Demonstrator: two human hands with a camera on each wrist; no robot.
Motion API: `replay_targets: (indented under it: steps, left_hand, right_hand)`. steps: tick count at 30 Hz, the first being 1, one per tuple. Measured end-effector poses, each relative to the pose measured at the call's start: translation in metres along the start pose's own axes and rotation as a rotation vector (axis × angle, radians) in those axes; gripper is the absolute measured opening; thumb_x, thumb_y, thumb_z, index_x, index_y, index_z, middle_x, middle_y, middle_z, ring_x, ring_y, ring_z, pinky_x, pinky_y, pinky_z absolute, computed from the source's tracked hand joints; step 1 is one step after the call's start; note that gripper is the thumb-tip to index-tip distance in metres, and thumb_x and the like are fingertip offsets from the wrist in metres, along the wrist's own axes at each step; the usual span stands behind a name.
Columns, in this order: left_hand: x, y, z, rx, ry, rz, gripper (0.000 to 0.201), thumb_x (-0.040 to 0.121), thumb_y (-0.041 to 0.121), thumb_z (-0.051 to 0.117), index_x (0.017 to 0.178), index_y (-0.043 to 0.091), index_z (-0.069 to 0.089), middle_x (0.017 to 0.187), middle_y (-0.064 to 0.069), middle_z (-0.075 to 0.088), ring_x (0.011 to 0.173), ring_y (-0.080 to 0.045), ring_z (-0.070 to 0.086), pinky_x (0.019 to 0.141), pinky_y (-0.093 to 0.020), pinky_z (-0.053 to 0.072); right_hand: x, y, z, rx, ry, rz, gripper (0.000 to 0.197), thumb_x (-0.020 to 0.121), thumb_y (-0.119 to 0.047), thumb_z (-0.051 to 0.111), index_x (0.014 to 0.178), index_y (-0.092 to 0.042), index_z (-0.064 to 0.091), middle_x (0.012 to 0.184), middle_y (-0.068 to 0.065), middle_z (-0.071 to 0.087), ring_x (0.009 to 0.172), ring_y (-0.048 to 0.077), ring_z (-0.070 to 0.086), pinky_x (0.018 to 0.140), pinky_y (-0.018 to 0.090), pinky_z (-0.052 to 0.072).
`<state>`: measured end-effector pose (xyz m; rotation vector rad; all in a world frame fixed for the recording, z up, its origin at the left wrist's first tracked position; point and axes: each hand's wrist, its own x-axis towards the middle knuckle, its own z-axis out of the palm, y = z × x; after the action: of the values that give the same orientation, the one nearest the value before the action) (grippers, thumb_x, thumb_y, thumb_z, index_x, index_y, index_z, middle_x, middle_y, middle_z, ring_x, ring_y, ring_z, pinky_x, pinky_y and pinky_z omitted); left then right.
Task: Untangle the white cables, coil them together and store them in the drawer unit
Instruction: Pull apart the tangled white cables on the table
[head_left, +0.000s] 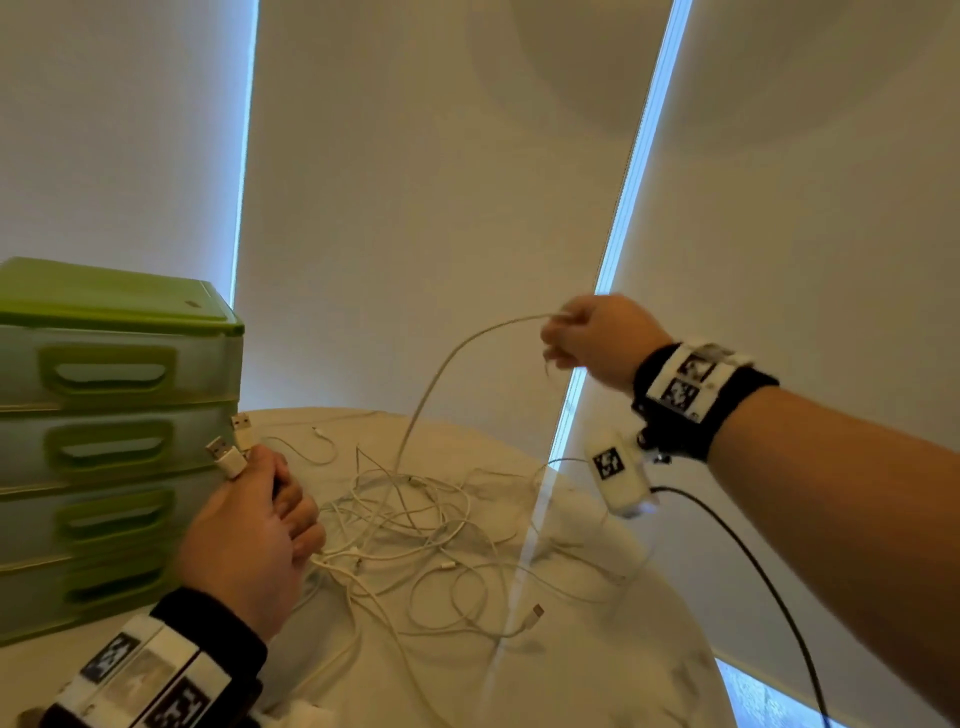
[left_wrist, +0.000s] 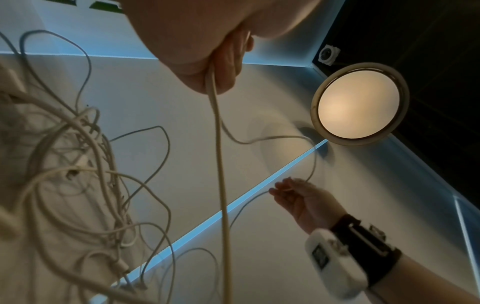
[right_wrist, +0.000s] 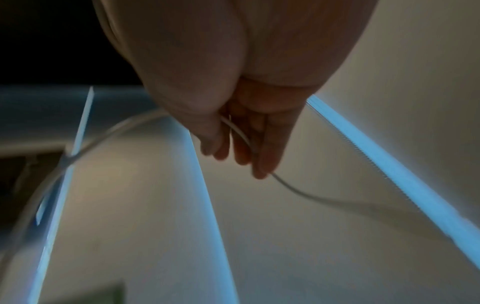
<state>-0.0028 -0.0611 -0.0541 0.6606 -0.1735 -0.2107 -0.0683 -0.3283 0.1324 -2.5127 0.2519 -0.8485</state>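
Note:
A tangle of white cables (head_left: 415, 530) lies on the cloth-covered round table (head_left: 597, 649). My left hand (head_left: 260, 525) rests beside the drawer unit and grips several cable ends; two USB plugs (head_left: 228, 452) stick up from its fist. In the left wrist view a cable (left_wrist: 221, 164) runs down out of that fist (left_wrist: 221, 67). My right hand (head_left: 582, 338) is raised above the table and pinches one white cable (head_left: 441, 374) that arcs down into the tangle. The right wrist view shows that cable (right_wrist: 241, 135) passing between my fingers (right_wrist: 262, 156).
The green drawer unit (head_left: 114, 431) stands at the left, all its drawers closed. Roller blinds (head_left: 415, 208) cover the window behind the table. A black cord (head_left: 753, 571) hangs from my right wrist camera. A round ceiling lamp (left_wrist: 358, 105) shows in the left wrist view.

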Motion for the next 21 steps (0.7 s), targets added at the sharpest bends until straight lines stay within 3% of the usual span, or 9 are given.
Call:
replay_targets:
  steps: [3,5,7,12,15,16,18,19,21]
  left_hand:
    - [0.003,-0.001,-0.002,-0.01,0.018,0.015,0.038,0.102,0.032,0.04,0.065,0.019,0.043,0.045,0.006,0.032,0.034,-0.008,0.027,0.034,-0.017,0.02]
    - [0.005,0.001,-0.004,-0.013,0.03,0.029,0.039,0.101,0.03,0.04,0.063,0.02,0.043,0.044,0.007,0.032,0.033,-0.008,0.027,0.034,-0.017,0.019]
    - [0.005,0.002,-0.006,-0.011,0.033,0.026,0.042,0.101,0.029,0.04,0.06,0.021,0.044,0.044,0.007,0.032,0.033,-0.008,0.027,0.033,-0.017,0.019]
    - [0.007,0.0,-0.005,0.021,0.055,0.032,0.044,0.101,0.029,0.041,0.058,0.022,0.045,0.043,0.007,0.031,0.032,-0.008,0.026,0.033,-0.017,0.018]
    - [0.008,-0.002,-0.005,0.021,0.064,0.044,0.041,0.101,0.031,0.042,0.062,0.021,0.045,0.043,0.007,0.031,0.033,-0.007,0.025,0.035,-0.017,0.017]
    - [0.007,-0.001,-0.006,0.028,0.067,0.04,0.04,0.101,0.032,0.042,0.062,0.021,0.045,0.043,0.007,0.031,0.033,-0.008,0.025,0.035,-0.017,0.017]
    - [0.005,-0.001,-0.006,0.029,0.057,0.031,0.04,0.1,0.033,0.043,0.062,0.021,0.045,0.044,0.007,0.031,0.034,-0.008,0.026,0.035,-0.018,0.018]
    - [0.004,-0.001,-0.004,0.021,0.043,0.025,0.04,0.101,0.034,0.042,0.063,0.021,0.045,0.044,0.007,0.032,0.034,-0.008,0.026,0.035,-0.018,0.018]
    - [0.001,-0.001,-0.001,-0.005,0.012,0.008,0.04,0.101,0.034,0.04,0.064,0.02,0.045,0.043,0.006,0.032,0.033,-0.008,0.027,0.035,-0.017,0.018]
  right_hand:
    - [-0.008,0.025,0.006,-0.073,-0.06,0.035,0.007,0.091,-0.018,0.062,0.09,-0.015,0.069,0.078,0.002,0.074,0.069,0.014,0.071,0.071,0.034,0.06]
    - [-0.012,0.038,0.001,-0.122,-0.001,0.028,0.007,0.088,-0.02,0.066,0.093,-0.02,0.07,0.075,-0.003,0.07,0.066,0.011,0.064,0.063,0.026,0.049]
    - [-0.019,0.052,-0.001,-0.147,0.037,0.058,0.011,0.087,-0.029,0.068,0.094,-0.022,0.07,0.077,-0.005,0.066,0.068,0.013,0.06,0.063,0.025,0.043]
    - [-0.048,0.08,0.017,-0.173,-0.31,0.359,0.039,0.101,-0.044,0.041,0.114,-0.017,0.065,0.104,-0.001,0.065,0.078,0.015,0.064,0.067,0.03,0.052]
    - [-0.058,0.092,0.024,-0.028,-0.394,0.475,0.031,0.103,-0.029,0.044,0.113,-0.007,0.063,0.106,0.003,0.063,0.084,0.021,0.069,0.068,0.029,0.058]
    - [-0.056,0.093,0.023,0.127,-0.338,0.499,0.024,0.102,-0.017,0.045,0.111,-0.002,0.062,0.103,0.008,0.064,0.078,0.022,0.071,0.063,0.029,0.06]
    - [-0.041,0.091,0.008,0.421,-0.059,0.481,0.017,0.097,0.003,0.046,0.103,0.001,0.063,0.088,0.016,0.065,0.059,0.017,0.07,0.057,0.027,0.059]
    - [-0.03,0.088,-0.008,0.465,0.124,0.419,0.02,0.093,0.006,0.05,0.097,-0.003,0.066,0.085,0.017,0.066,0.057,0.015,0.069,0.062,0.028,0.06]
    - [-0.013,0.066,-0.045,0.372,0.442,0.226,0.021,0.085,-0.005,0.058,0.085,-0.02,0.072,0.084,0.01,0.071,0.068,0.018,0.068,0.077,0.039,0.06]
